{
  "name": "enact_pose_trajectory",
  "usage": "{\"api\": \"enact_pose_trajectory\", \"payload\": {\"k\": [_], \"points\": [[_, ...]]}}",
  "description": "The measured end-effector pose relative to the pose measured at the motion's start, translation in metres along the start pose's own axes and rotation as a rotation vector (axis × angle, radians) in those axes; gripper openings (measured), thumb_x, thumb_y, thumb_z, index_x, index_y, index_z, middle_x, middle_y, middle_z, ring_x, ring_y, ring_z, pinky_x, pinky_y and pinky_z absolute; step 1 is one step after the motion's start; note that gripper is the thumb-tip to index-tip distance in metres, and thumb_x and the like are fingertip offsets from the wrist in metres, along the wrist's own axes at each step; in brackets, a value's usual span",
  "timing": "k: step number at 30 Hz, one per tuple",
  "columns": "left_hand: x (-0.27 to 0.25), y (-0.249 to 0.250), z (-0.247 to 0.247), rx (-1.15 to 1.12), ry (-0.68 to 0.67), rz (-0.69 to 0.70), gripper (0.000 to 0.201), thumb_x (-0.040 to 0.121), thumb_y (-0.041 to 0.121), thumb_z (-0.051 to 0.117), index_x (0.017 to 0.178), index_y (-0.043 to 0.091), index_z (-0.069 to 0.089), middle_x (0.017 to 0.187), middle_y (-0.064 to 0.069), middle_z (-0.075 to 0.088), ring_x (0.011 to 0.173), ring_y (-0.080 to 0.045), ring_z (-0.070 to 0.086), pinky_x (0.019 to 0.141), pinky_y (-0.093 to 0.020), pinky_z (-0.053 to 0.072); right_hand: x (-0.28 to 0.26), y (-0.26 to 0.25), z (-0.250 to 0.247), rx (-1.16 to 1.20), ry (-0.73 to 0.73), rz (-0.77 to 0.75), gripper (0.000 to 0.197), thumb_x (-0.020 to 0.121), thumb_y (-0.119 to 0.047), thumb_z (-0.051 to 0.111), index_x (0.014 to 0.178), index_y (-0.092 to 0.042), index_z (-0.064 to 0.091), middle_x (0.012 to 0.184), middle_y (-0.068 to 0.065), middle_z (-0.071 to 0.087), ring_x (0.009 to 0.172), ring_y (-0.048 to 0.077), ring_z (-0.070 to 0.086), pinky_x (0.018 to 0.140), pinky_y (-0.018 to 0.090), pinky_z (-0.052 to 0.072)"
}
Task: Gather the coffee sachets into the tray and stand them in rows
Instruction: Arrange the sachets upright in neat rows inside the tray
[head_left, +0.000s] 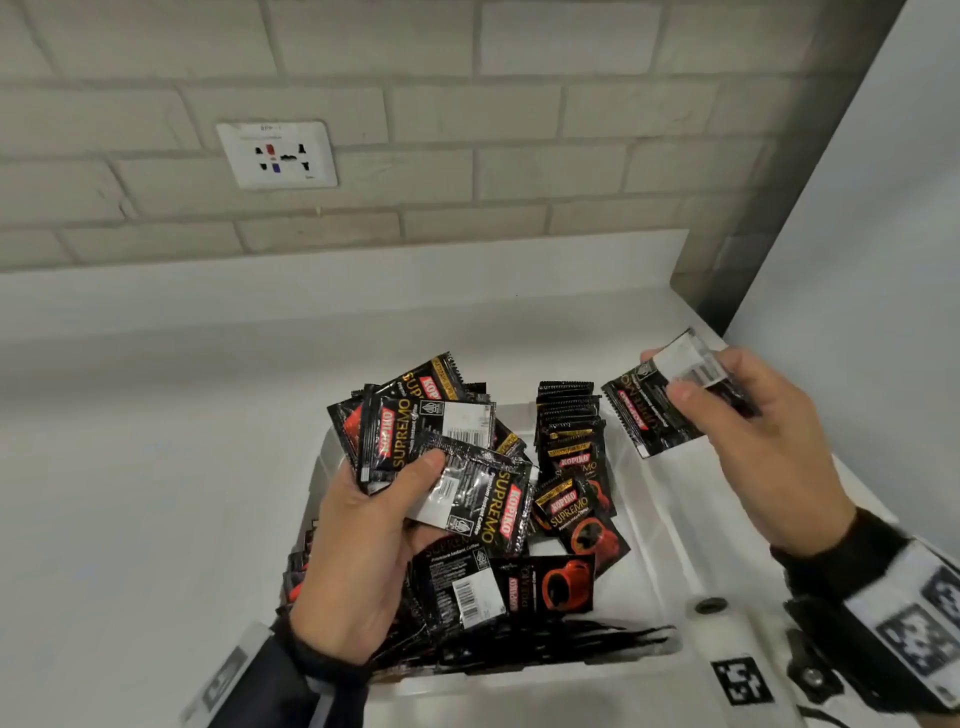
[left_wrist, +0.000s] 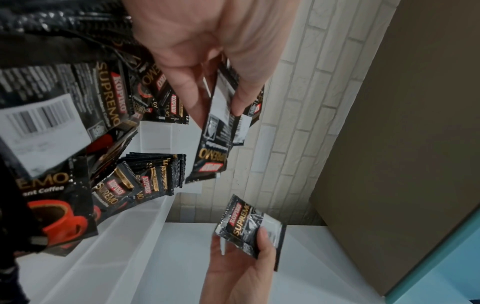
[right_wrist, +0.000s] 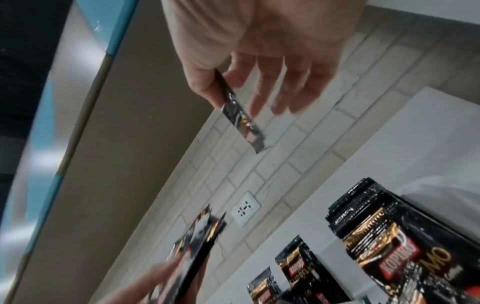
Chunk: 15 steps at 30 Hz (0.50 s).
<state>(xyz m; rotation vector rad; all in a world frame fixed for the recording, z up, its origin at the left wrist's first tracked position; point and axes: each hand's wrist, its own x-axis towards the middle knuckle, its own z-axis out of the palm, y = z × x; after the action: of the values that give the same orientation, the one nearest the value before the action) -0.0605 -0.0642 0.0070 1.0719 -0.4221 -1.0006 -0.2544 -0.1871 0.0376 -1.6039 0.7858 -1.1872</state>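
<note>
Gripping a loose fan of black coffee sachets, the left hand (head_left: 363, 540) hovers above the left half of the white tray (head_left: 670, 525), thumb curled over the top of the bunch (head_left: 441, 441) and fingers wrapped beneath it. The right hand (head_left: 753, 441) is raised over the tray's right rim, well apart from the left, pinching a single sachet (head_left: 654, 410) between thumb and fingers so that its printed back faces up and its serrated end points toward the tray. Inside the tray, a neat row of upright sachets (head_left: 569, 415) stands at the far end, with two more sachets (head_left: 576, 514) leaning against the front of that row. A heap of loose sachets (head_left: 498, 587) lies across the tray's near and left portion, partly beneath the left hand, some face up with the red cup showing and others showing barcodes. The right wrist view is blurred, so only the sachet's thin edge is clear between thumb and forefinger, and how the other fingers lie probably cannot be judged from it. The tray sits on a white counter (head_left: 156, 467) against a pale brick wall (head_left: 467, 104) bearing a white socket plate (head_left: 277, 155), and a grey panel (head_left: 883, 208) stands on the right.
</note>
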Motion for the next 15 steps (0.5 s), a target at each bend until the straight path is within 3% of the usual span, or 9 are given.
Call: {"api": "enact_pose_trajectory", "payload": {"k": [2,3,5,7,8,10,12,14,15], "points": [[0.001,0.002,-0.002,-0.017,-0.002,0.026,0.038,0.072,0.007,0.061,0.11,0.006,0.058,0.082,-0.006,0.073,0.061,-0.014,0.069,0.042,-0.02,0.05,0.006,0.0,-0.005,0.261,-0.06,0.258,0.018,0.09,-0.014,0.046,0.1,-0.008,0.06,0.1,0.001,0.072,0.093,0.021,0.067,0.072,0.033,0.057],[0.001,0.002,-0.004,-0.025,0.004,0.034,0.045,0.07,0.008,0.062,0.114,0.005,0.056,0.084,-0.007,0.073,0.061,-0.014,0.069,0.042,-0.02,0.05,0.007,0.0,-0.006,0.395,-0.097,0.388,0.028,0.087,-0.013,0.044,0.108,0.002,0.056,0.105,0.009,0.07,0.096,0.028,0.066,0.07,0.04,0.058],[0.001,0.004,-0.007,-0.033,0.006,0.052,0.058,0.064,0.012,0.07,0.119,0.004,0.054,0.088,-0.009,0.072,0.062,-0.014,0.069,0.041,-0.019,0.05,0.005,-0.004,-0.006,0.576,-0.15,0.557,0.044,0.072,-0.016,0.05,0.108,0.008,0.056,0.112,0.015,0.066,0.097,0.036,0.065,0.062,0.044,0.058],[0.001,0.005,-0.006,-0.01,0.011,0.061,0.078,0.05,0.022,0.084,0.119,0.003,0.054,0.093,-0.01,0.072,0.067,-0.017,0.07,0.044,-0.021,0.052,0.002,-0.007,-0.004,0.644,-0.177,0.589,0.049,0.061,-0.014,0.053,0.104,0.01,0.056,0.113,0.015,0.066,0.096,0.037,0.065,0.057,0.039,0.058],[0.001,0.004,-0.005,-0.002,0.019,0.056,0.077,0.05,0.022,0.084,0.119,0.004,0.054,0.094,-0.011,0.072,0.068,-0.017,0.07,0.044,-0.021,0.052,0.001,-0.006,-0.003,0.633,-0.182,0.591,0.048,0.063,-0.011,0.052,0.106,0.009,0.054,0.112,0.014,0.067,0.095,0.035,0.066,0.056,0.037,0.058],[0.001,0.003,-0.005,-0.013,0.016,0.045,0.052,0.066,0.011,0.07,0.117,0.006,0.056,0.09,-0.009,0.072,0.063,-0.014,0.069,0.042,-0.02,0.05,0.002,-0.001,-0.001,0.568,-0.185,0.587,0.037,0.076,-0.003,0.043,0.111,0.007,0.051,0.108,0.013,0.068,0.089,0.028,0.068,0.058,0.032,0.058],[0.001,0.002,-0.003,-0.006,0.011,0.02,0.038,0.075,0.005,0.061,0.113,0.006,0.057,0.085,-0.007,0.072,0.06,-0.013,0.068,0.042,-0.019,0.05,0.002,0.005,0.0,0.429,-0.199,0.556,0.027,0.086,0.001,0.035,0.104,0.001,0.056,0.098,0.01,0.071,0.086,0.021,0.066,0.062,0.025,0.056],[0.0,0.0,-0.003,0.006,0.009,0.012,0.034,0.077,0.004,0.059,0.11,0.007,0.058,0.085,-0.008,0.073,0.061,-0.013,0.069,0.043,-0.021,0.051,0.0,0.009,0.002,0.241,-0.263,0.469,0.015,0.084,-0.009,0.044,0.086,-0.005,0.058,0.081,0.005,0.067,0.083,0.018,0.059,0.064,0.023,0.05],[-0.001,0.001,-0.002,0.006,0.014,0.008,0.032,0.077,0.004,0.059,0.11,0.008,0.058,0.086,-0.008,0.073,0.061,-0.014,0.069,0.043,-0.021,0.051,-0.001,0.009,0.004,0.137,-0.306,0.422,0.013,0.075,-0.019,0.052,0.079,-0.007,0.054,0.077,0.007,0.059,0.08,0.019,0.053,0.066,0.025,0.045]]}}
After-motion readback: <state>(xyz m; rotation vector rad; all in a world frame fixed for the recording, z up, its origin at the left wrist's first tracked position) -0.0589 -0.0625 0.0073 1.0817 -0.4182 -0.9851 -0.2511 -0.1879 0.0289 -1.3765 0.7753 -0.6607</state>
